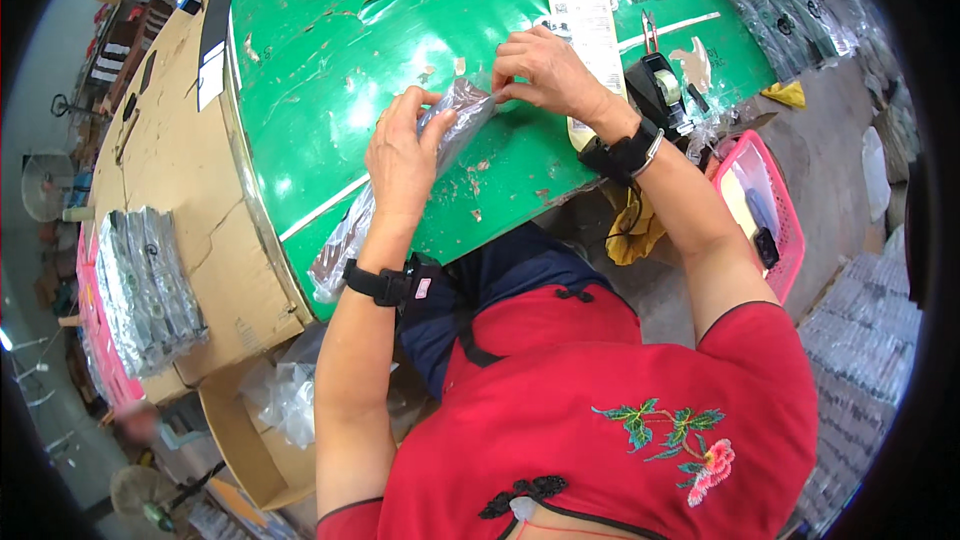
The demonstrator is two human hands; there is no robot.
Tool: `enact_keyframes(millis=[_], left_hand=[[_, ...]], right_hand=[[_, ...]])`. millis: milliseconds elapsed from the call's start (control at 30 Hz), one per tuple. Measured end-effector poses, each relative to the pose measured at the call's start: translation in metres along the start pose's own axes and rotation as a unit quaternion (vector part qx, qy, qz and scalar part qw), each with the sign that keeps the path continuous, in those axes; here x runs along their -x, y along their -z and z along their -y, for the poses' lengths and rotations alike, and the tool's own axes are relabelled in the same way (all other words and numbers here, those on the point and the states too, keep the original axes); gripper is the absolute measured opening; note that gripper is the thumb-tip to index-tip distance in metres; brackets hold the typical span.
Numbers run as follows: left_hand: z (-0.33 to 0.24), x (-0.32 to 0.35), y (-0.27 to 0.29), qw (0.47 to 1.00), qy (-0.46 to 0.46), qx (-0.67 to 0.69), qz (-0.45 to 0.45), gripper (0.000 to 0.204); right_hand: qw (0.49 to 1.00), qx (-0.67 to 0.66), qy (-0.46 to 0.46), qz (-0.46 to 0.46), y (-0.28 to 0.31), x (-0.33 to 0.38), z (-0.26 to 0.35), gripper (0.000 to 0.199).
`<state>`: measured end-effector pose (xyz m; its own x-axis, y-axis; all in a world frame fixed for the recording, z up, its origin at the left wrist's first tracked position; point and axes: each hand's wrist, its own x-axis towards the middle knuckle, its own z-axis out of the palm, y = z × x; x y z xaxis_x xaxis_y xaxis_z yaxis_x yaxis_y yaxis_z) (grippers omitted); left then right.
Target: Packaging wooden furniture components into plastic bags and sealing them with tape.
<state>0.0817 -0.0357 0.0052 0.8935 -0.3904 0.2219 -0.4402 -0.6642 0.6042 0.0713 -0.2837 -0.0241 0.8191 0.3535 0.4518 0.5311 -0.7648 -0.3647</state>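
Observation:
A long, narrow clear plastic bag (462,128) lies slantwise across the green tabletop (330,60), and something dark inside it cannot be made out. My left hand (403,152) grips the bag near its upper end, thumb on one side and fingers on the other. At that end, my right hand (548,72) pinches the plastic between thumb and fingertips. The bag's lower part (343,245) passes behind my left wrist and reaches the table's near edge. Beyond my right hand lies a white sheet of printed labels (582,5).
A black tape dispenser (655,80) sits right of the sheet. Bagged goods (775,5) are piled at far right; more bagged packages (150,285) lie on cardboard at left. A pink basket (785,230) stands by my right arm, an open carton (235,430) below left.

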Motion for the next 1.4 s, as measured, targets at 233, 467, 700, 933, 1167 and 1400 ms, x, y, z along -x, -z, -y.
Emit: enact_keyframes(millis=[233, 467, 700, 933, 1167, 1400], left_hand=[[-0.002, 0.000, -0.001, 1.000, 0.015, -0.003, 0.008, 0.027], [0.000, 0.000, -0.003, 1.000, -0.006, 0.018, -0.010, 0.026], [-0.004, 0.002, 0.002, 1.000, 0.003, 0.006, 0.004, 0.025], [-0.006, 0.006, -0.003, 1.000, 0.000, -0.008, -0.021, 0.031], [0.002, 0.006, -0.005, 0.998, -0.038, -0.043, -0.034, 0.025], [-0.001, 0.003, -0.003, 0.998, -0.034, -0.040, -0.031, 0.025]], right_hand=[[0.996, -0.047, -0.042, 0.067, 0.013, 0.000, 0.000, 0.013], [0.895, -0.036, -0.368, -0.250, 0.114, 0.111, 0.020, 0.026], [0.899, -0.030, -0.417, -0.132, 0.114, 0.176, 0.015, 0.053], [0.878, -0.086, -0.442, -0.163, 0.100, 0.174, 0.005, 0.043], [0.835, -0.145, -0.495, -0.193, 0.114, 0.169, 0.026, 0.032], [0.766, -0.320, -0.520, -0.203, 0.125, 0.206, 0.062, 0.023]])
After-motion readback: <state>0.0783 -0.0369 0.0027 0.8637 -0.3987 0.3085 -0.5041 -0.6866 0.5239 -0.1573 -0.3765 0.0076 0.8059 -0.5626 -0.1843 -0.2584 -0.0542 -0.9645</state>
